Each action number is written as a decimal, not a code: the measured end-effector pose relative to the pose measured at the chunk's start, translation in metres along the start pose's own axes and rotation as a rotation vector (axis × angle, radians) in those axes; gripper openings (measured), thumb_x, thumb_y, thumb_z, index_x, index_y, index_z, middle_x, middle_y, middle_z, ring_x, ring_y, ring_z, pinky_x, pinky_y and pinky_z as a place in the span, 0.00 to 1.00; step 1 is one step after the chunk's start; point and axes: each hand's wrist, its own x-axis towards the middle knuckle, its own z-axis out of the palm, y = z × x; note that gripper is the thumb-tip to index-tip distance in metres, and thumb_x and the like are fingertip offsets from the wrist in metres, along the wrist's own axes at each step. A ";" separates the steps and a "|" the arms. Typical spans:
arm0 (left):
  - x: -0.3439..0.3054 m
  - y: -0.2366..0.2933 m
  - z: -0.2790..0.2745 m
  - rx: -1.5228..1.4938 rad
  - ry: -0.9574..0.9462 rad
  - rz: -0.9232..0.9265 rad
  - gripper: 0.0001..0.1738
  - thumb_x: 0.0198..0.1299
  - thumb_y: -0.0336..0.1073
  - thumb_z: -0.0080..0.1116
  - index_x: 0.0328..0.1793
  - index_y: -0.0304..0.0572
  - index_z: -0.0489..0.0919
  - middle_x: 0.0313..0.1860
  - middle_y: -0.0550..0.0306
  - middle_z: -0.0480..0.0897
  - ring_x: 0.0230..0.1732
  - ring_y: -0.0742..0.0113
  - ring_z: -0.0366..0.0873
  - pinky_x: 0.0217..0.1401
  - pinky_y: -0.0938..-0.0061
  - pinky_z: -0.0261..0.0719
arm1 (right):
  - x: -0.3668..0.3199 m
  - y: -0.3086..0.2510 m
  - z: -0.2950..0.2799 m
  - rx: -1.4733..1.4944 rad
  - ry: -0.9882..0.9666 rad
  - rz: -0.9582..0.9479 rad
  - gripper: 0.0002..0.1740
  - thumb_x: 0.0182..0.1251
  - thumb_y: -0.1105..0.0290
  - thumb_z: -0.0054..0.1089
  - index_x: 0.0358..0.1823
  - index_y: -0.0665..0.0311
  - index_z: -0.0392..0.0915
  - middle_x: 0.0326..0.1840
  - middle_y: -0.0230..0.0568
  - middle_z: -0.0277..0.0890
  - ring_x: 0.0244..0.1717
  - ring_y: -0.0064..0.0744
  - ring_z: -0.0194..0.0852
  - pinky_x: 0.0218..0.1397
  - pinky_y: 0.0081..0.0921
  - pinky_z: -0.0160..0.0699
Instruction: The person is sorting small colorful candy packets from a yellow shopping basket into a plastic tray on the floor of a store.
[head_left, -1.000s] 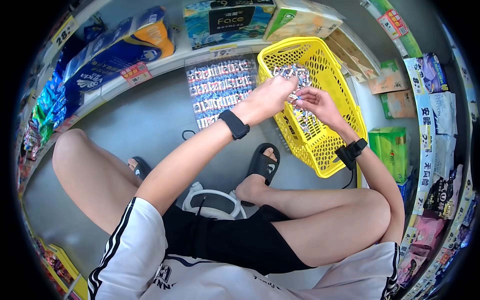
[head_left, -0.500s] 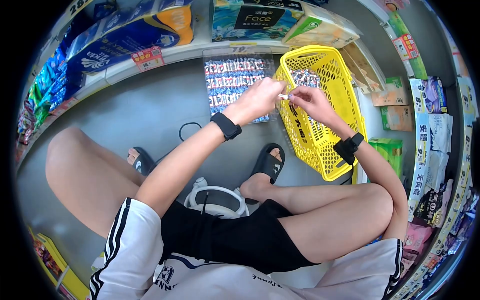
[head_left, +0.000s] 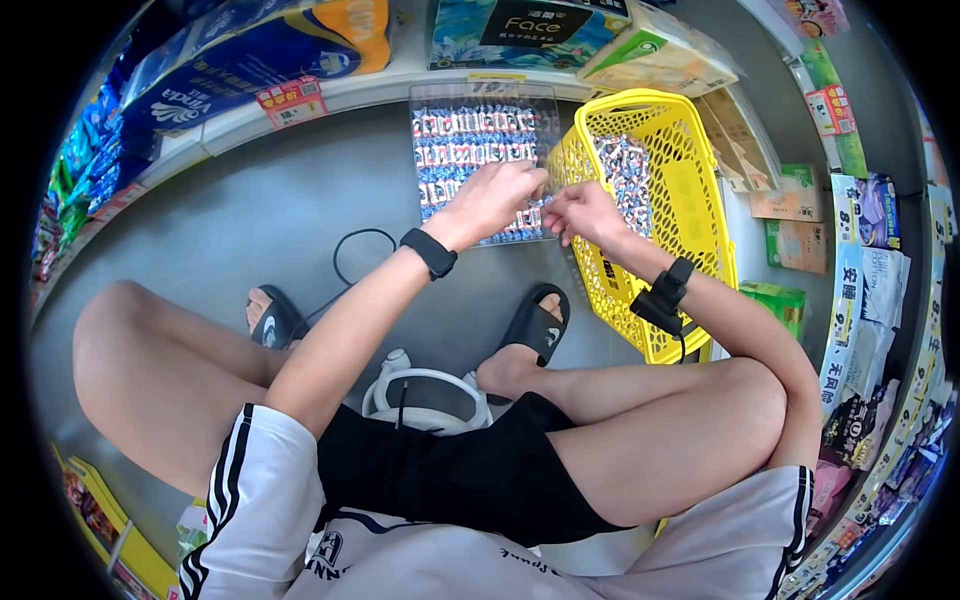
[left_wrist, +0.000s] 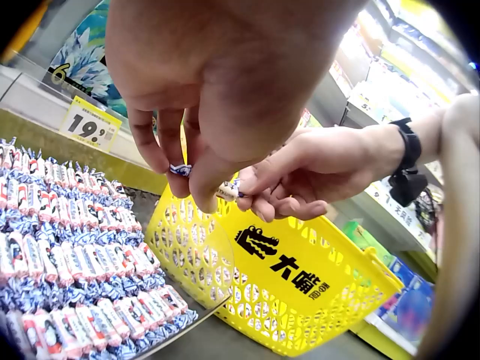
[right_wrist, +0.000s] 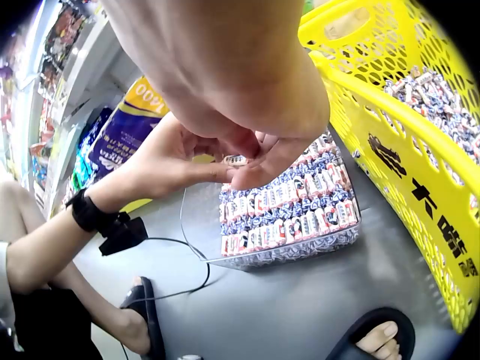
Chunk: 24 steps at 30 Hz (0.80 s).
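Note:
Both hands meet above the right edge of a clear box (head_left: 484, 245) packed with rows of wrapped candies (right_wrist: 285, 196). In the left wrist view, my left hand (head_left: 492, 202) pinches a small white wrapped candy (left_wrist: 227, 190) between thumb and fingers. A blue-and-white wrapper end (left_wrist: 180, 169) shows between its fingers. My right hand (head_left: 587, 214) comes in from the other side, thumb and fingertips pinching the candy's other end. Just right of the box stands a yellow shopping basket (head_left: 690, 215), with many loose candies (head_left: 624, 175) inside.
Store shelves curve around, holding tissue packs (head_left: 520, 35) at the back and bagged goods (head_left: 880, 270) on the right. A black cable (head_left: 345, 240) lies on the grey floor. Sandalled feet (head_left: 537, 325) and a white stool (head_left: 425, 395) are close in front.
Both hands have moved left, from over the basket to the candy box's right edge, staying close together. The candies in the basket are now less covered by the hands.

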 end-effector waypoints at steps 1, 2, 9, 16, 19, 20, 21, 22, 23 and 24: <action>-0.001 -0.005 0.001 -0.017 -0.017 0.014 0.14 0.51 0.21 0.67 0.43 0.37 0.76 0.39 0.47 0.82 0.46 0.42 0.82 0.46 0.51 0.80 | 0.002 0.002 0.002 -0.095 -0.015 -0.021 0.11 0.72 0.72 0.59 0.42 0.75 0.85 0.33 0.44 0.88 0.29 0.27 0.87 0.27 0.27 0.87; -0.003 -0.008 0.003 -0.032 -0.037 -0.012 0.14 0.51 0.21 0.67 0.43 0.36 0.76 0.39 0.46 0.83 0.46 0.41 0.83 0.46 0.51 0.79 | 0.003 0.005 0.005 -0.179 -0.019 -0.022 0.12 0.71 0.71 0.60 0.46 0.74 0.85 0.34 0.45 0.88 0.32 0.27 0.89 0.25 0.29 0.86; -0.007 -0.025 0.015 -0.119 -0.155 -0.116 0.15 0.50 0.18 0.65 0.44 0.34 0.77 0.36 0.42 0.85 0.42 0.37 0.84 0.44 0.50 0.79 | -0.002 0.020 0.022 -0.749 0.044 -0.414 0.15 0.66 0.68 0.70 0.49 0.69 0.84 0.37 0.50 0.89 0.35 0.39 0.91 0.41 0.33 0.89; -0.008 -0.036 0.031 -0.138 -0.177 -0.055 0.10 0.52 0.18 0.62 0.40 0.33 0.78 0.31 0.41 0.84 0.36 0.39 0.84 0.40 0.54 0.80 | 0.005 0.041 0.038 -0.547 0.006 -0.307 0.11 0.63 0.67 0.74 0.36 0.69 0.86 0.31 0.53 0.86 0.36 0.50 0.89 0.45 0.40 0.86; -0.007 -0.046 0.033 -0.237 -0.207 -0.126 0.09 0.52 0.17 0.61 0.39 0.32 0.77 0.29 0.42 0.83 0.33 0.43 0.84 0.38 0.57 0.80 | 0.013 0.045 0.045 -0.493 0.000 -0.219 0.12 0.63 0.66 0.74 0.37 0.70 0.85 0.32 0.52 0.86 0.36 0.48 0.89 0.45 0.39 0.86; -0.006 -0.048 0.034 -0.240 -0.208 -0.126 0.09 0.52 0.17 0.61 0.39 0.32 0.77 0.29 0.42 0.83 0.33 0.43 0.84 0.38 0.57 0.80 | 0.016 0.046 0.047 -0.456 0.026 -0.212 0.13 0.63 0.65 0.74 0.38 0.69 0.85 0.32 0.52 0.87 0.37 0.48 0.89 0.45 0.39 0.86; -0.007 -0.051 0.036 -0.292 -0.206 -0.147 0.10 0.52 0.16 0.60 0.41 0.32 0.77 0.28 0.43 0.83 0.32 0.47 0.84 0.37 0.59 0.81 | 0.019 0.046 0.048 -0.418 0.052 -0.205 0.13 0.64 0.65 0.74 0.39 0.69 0.85 0.32 0.51 0.87 0.38 0.48 0.89 0.46 0.39 0.86; -0.008 -0.055 0.038 -0.344 -0.204 -0.169 0.12 0.52 0.16 0.59 0.43 0.32 0.77 0.27 0.45 0.83 0.30 0.52 0.84 0.36 0.61 0.81 | 0.021 0.046 0.049 -0.406 0.051 -0.145 0.14 0.65 0.64 0.73 0.40 0.69 0.85 0.34 0.51 0.88 0.40 0.48 0.90 0.47 0.39 0.86; -0.009 -0.059 0.039 -0.395 -0.201 -0.191 0.13 0.52 0.15 0.58 0.44 0.32 0.76 0.26 0.46 0.83 0.29 0.56 0.84 0.35 0.64 0.81 | 0.025 0.045 0.050 -0.405 0.048 -0.144 0.14 0.65 0.64 0.73 0.40 0.69 0.85 0.34 0.51 0.88 0.40 0.48 0.90 0.47 0.39 0.86; -0.009 -0.060 0.038 -0.395 -0.203 -0.194 0.13 0.52 0.15 0.58 0.44 0.32 0.76 0.26 0.46 0.83 0.29 0.56 0.84 0.35 0.64 0.81 | 0.029 0.048 0.053 -0.386 0.085 -0.141 0.14 0.65 0.64 0.73 0.40 0.69 0.85 0.33 0.50 0.88 0.38 0.45 0.90 0.45 0.37 0.86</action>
